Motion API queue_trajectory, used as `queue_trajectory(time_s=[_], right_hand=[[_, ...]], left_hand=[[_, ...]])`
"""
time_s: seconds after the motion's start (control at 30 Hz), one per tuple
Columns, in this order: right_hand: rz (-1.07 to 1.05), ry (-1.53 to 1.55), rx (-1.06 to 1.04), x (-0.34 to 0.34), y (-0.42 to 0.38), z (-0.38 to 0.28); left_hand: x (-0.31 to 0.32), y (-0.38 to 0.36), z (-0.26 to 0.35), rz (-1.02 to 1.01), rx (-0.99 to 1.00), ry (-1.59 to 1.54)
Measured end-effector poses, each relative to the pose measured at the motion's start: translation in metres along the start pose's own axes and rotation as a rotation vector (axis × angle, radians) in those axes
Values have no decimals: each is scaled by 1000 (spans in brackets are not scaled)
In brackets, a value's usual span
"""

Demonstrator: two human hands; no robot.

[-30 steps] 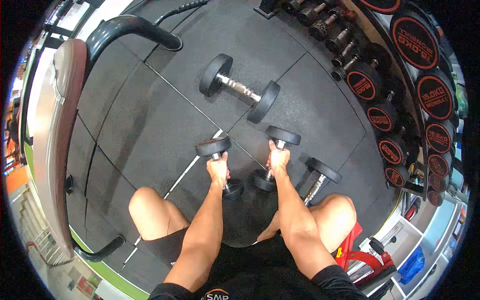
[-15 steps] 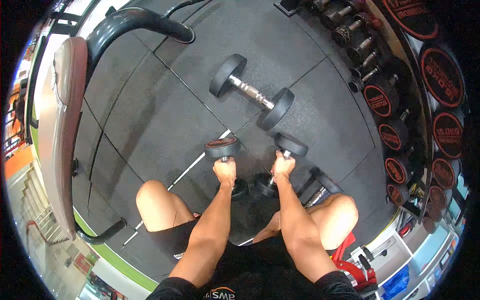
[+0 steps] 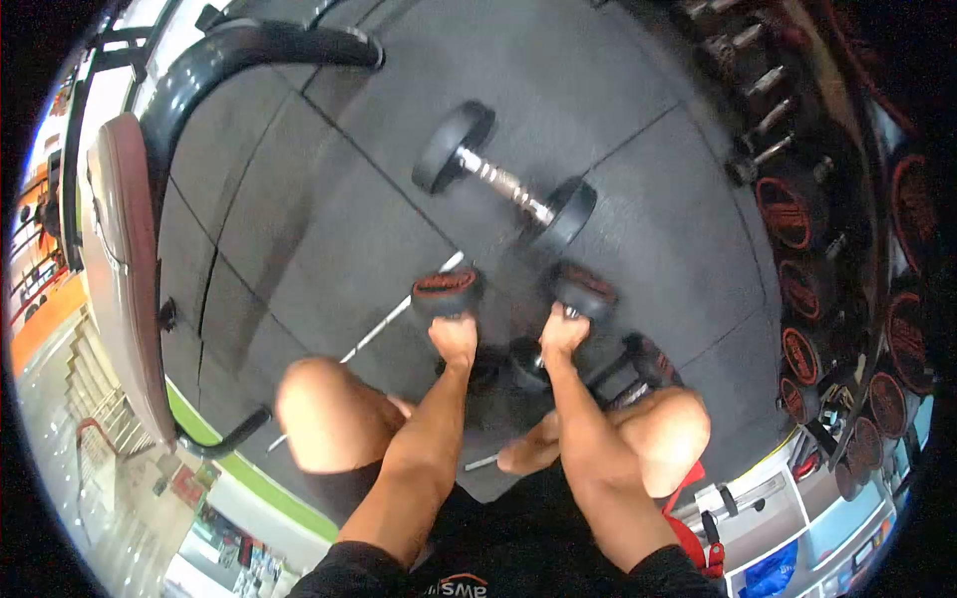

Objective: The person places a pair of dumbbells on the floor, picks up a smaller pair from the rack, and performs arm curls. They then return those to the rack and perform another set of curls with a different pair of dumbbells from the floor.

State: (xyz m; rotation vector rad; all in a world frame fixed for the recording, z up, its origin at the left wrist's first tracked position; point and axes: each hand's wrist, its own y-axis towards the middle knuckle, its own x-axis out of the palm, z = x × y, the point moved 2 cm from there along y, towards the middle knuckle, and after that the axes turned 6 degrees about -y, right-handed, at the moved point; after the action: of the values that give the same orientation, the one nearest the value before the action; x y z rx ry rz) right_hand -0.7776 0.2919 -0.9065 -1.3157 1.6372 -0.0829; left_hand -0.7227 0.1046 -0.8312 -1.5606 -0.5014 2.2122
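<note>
Fingers of both hands are wrapping tight around dumbbell handles, held off the floor ahead of the knees.
Left hand (image 3: 456, 339) gripping left dumbbell (image 3: 448, 292), right hand (image 3: 561, 334) gripping right dumbbell (image 3: 583, 291); big dumbbell (image 3: 503, 189) is lying untouched beyond them.

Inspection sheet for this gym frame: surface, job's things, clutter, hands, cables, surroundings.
Surface: dark rubber floor tiles.
Job's things: left dumbbell and right dumbbell, one in each hand, held upright.
Clutter: large dumbbell lying on the floor ahead; another dumbbell by the right knee.
Hands: left hand and right hand, each closed on a handle.
Cables: nothing seen.
Surroundings: padded bench at left; dumbbell rack at right.
</note>
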Motion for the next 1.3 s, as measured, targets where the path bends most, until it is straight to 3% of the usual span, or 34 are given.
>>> queue_trajectory(time_s=[0.03,0.2,0.3,0.43,0.47,0.6,0.77,0.8,0.9,1.0,1.03,1.1,1.23,1.3], right_hand=[[95,6,-7,2,0,1],[83,-41,38,-5,-6,-16],[61,-66,38,-8,-9,-21],[207,8,-132,-19,-20,-51],[115,-5,-39,-19,-18,-47],[142,-147,100,-32,-24,-63],[19,-108,146,-39,-20,-56],[-3,-113,152,-39,-16,-55],[-50,-50,223,-36,-15,-50],[30,62,73,-32,-31,-36],[88,91,0,-33,-30,-41],[41,51,-13,-40,-54,-29],[-27,60,-28,-70,-94,-47],[-172,146,175,-87,-119,-54]], left_hand=[[2,-2,0,35,-20,-65],[6,2,-6,10,-75,-51],[11,-1,-6,102,-56,3],[6,-4,4,-59,-73,-55],[11,0,-2,-43,-74,-69],[16,1,-9,-13,-63,-104],[24,2,-15,-14,-2,-165],[22,0,-11,62,56,-162],[24,8,-23,-82,-115,-264],[28,25,-38,-135,45,-356],[7,7,-14,-219,-100,-321],[7,8,-18,-268,-121,-464],[9,8,-14,-269,-168,-468],[3,0,-3,-258,-154,-470]])
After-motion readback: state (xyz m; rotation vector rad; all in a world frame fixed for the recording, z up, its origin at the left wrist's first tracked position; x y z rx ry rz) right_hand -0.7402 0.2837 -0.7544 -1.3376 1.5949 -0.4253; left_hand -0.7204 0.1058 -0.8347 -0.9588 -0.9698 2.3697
